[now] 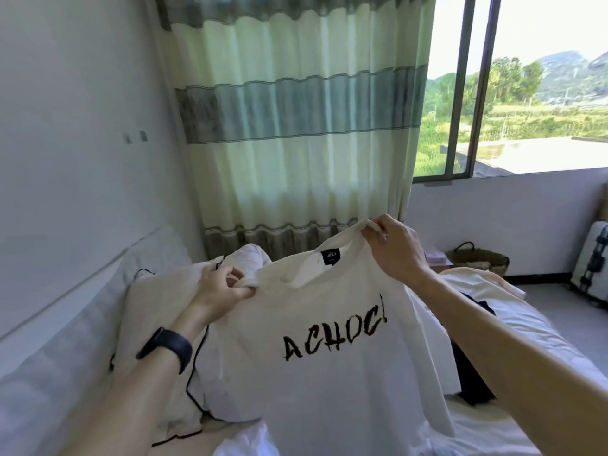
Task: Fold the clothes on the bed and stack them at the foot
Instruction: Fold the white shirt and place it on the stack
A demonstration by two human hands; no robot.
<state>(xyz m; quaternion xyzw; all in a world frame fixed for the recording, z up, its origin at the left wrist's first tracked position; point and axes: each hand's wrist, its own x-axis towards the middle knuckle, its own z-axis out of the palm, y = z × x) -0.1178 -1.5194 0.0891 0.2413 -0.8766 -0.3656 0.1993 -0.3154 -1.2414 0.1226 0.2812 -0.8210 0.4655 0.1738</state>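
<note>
A white T-shirt (329,383) with black lettering hangs in the air in front of me, its printed side facing me. My left hand (220,287) pinches the shirt's left shoulder by the collar. Higher up, my right hand (394,248) pinches the right shoulder. Below it lies the bed (533,432) with white sheets. A dark garment (470,380) and a cream garment (487,284) lie on the bed to the right, partly hidden by my right arm. More white cloth (246,442) sits at the bottom edge.
A cream pillow (148,324) with black piping lies left of the shirt against the white wall. A striped green curtain (296,126) and a window (526,93) are behind. A woven basket (477,258) and a suitcase (592,261) stand on the floor at right.
</note>
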